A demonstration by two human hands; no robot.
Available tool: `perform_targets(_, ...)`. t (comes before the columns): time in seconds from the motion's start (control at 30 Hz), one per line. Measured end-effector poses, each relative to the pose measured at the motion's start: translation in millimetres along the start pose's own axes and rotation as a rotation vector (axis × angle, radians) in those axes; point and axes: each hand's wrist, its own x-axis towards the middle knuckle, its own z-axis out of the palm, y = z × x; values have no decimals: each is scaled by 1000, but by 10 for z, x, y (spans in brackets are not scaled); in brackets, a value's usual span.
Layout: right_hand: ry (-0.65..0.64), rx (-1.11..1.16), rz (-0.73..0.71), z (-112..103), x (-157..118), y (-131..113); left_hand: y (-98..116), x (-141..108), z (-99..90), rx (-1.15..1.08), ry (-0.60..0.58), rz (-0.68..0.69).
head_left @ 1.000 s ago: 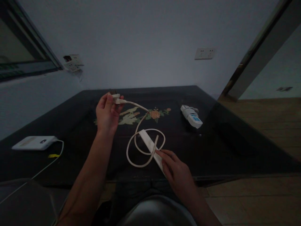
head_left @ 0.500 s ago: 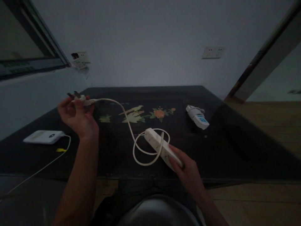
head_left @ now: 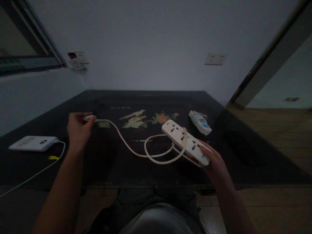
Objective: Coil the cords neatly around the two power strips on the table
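My right hand (head_left: 215, 162) grips the near right end of a white power strip (head_left: 186, 141), its socket face turned up towards me. A loop of the strip's pale cord (head_left: 126, 148) lies around its middle. From there the cord runs left across the dark table to my left hand (head_left: 80, 128). Closed fingers of that hand hold the cord's plug (head_left: 89, 117), mostly hidden, low over the table's left part. Just beyond the strip on the right lies a second power strip (head_left: 201, 123), wrapped in its own cord, with a blue label.
A white power bank (head_left: 34, 143) with a thin cable and a yellow tag (head_left: 53, 158) lies at the left. The black table (head_left: 117, 172) bears a bird-and-flower picture. Wall sockets (head_left: 215, 58) are at the right, and others (head_left: 79, 60) at the left, one hanging loose.
My left hand has lowered and turned, so the plug's prongs no longer show. The power strip has moved right with my right hand, and its socket face has turned up. The cord hangs slacker.
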Motion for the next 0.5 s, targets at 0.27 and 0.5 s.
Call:
perform_targets(0.27, -17, 51, 29, 42, -39, 0, -253, 30, 189, -230, -72, -227)
perform_targets(0.5, -73, 68, 35, 8, -46, 52, -198, 25, 168, -263, -203, -305)
